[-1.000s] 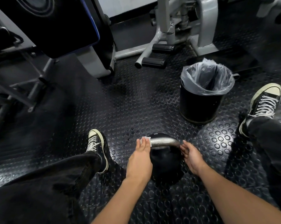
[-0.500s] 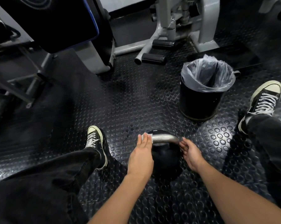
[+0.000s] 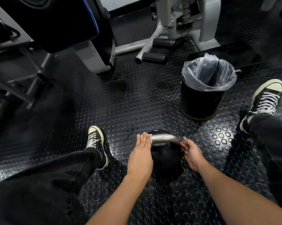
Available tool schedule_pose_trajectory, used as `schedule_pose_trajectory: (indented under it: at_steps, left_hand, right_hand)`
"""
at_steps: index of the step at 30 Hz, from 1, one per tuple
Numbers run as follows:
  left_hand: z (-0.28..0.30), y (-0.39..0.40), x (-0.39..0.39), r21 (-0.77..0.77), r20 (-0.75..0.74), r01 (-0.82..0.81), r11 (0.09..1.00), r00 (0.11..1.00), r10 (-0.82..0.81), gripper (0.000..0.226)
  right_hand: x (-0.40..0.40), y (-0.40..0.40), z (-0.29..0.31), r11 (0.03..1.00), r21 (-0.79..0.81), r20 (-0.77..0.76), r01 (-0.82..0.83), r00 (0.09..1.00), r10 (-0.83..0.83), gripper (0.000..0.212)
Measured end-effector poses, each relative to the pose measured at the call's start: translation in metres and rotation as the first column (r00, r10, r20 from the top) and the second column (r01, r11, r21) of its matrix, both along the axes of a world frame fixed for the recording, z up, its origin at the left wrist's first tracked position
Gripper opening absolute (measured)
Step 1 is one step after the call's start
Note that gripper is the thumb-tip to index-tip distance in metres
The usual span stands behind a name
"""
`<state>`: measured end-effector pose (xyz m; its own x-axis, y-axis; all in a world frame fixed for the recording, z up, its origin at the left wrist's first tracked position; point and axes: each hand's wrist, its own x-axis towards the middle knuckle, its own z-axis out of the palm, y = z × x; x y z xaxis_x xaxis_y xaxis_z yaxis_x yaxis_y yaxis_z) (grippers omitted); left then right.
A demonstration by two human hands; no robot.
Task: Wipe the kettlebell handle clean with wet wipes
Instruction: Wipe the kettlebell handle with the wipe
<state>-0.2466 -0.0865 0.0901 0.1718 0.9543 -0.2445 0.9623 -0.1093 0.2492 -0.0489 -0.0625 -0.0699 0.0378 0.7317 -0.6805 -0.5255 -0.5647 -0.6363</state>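
Little has been shifted since the earlier frames: the wet wipe (image 3: pixel 147 137) is kept pressed at the left end of the handle (image 3: pixel 165 138), though less of it is now seen past the fingertips. At far left a sneaker (image 3: pixel 96 142) is planted on the studded floor (image 3: pixel 120 98). Next, the left hand (image 3: pixel 141 155) is laid flat over the wipe, its fingers (image 3: pixel 142 140) extended, not curled. The kettlebell (image 3: pixel 167 161) stands between both hands, its handle running left to right. Beside the handle's right end the right hand (image 3: pixel 192 155) is held with loosely spread fingers, nothing gripped; contact with the bell cannot be told. A lined bin (image 3: pixel 202 101) stands beyond, to the right. A sweep rightward along the handle's axis seems called for, the left hand being nearer.
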Motion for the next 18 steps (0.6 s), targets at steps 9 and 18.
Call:
schedule_pose_trajectory:
  at_steps: [9, 18]
  left_hand:
    - [0.002, 0.004, 0.008, 0.011, 0.024, 0.015, 1.000, 1.000, -0.015, 0.088]
    - [0.003, -0.002, 0.005, 0.002, -0.032, 0.019, 1.000, 0.999, -0.019, 0.090]
  right_hand:
    - [0.002, -0.001, 0.002, 1.000, 0.005, 0.003, -0.010, 1.000, 0.010, 0.057]
    - [0.002, 0.000, 0.002, 1.000, 0.000, 0.003, 0.005, 1.000, -0.005, 0.057]
